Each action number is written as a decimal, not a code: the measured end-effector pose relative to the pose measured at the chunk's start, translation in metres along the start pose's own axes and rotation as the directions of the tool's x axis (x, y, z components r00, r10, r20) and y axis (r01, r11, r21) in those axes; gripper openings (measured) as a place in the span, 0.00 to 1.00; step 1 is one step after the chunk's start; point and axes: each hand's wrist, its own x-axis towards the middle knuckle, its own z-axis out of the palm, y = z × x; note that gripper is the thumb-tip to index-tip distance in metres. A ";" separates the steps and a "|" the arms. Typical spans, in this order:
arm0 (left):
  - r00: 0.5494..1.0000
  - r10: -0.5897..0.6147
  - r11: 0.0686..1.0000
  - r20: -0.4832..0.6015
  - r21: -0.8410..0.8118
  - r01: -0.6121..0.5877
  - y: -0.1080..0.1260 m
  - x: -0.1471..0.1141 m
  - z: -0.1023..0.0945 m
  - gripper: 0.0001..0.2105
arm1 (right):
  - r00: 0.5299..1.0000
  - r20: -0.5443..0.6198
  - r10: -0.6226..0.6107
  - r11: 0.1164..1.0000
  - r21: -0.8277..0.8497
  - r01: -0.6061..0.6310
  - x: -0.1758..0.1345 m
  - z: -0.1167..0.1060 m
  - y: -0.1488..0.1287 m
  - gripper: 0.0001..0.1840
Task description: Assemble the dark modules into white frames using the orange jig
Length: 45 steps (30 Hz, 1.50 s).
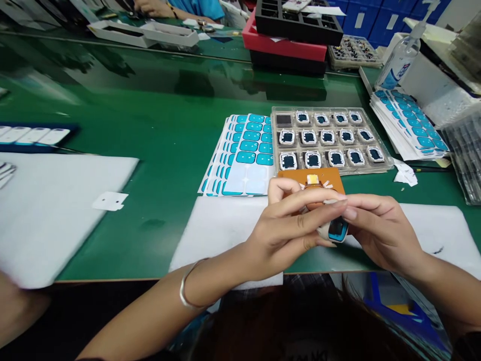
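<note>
My left hand (291, 233) and my right hand (383, 225) meet near the table's front edge. Between their fingertips is a small watch-like case (338, 229) with a dark face and a teal border, tilted toward me. My fingers cover much of it. Just behind them lies an orange block (289, 175) with a small yellow-and-white piece (312, 179) on top, partly hidden by my left hand. Past it is a clear plastic tray (376, 168) of white-rimmed parts with dark centres; its far left pocket shows no such part. Left of the tray are fanned sheets of teal stickers (246, 158).
White foam sheets (210, 220) cover parts of the green table (158, 235). More sticker sheets (409, 125), a pump bottle (402, 55) and stacked clear trays (466, 155) stand right. Red and black trays (285, 45) stand at the back. Another person's hand (154, 7) is across the table.
</note>
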 end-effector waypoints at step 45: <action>0.997 -0.062 0.997 0.036 -0.054 0.063 0.000 -0.001 0.002 0.26 | 0.999 -0.039 -0.021 0.999 0.048 0.023 0.003 0.006 -0.001 0.07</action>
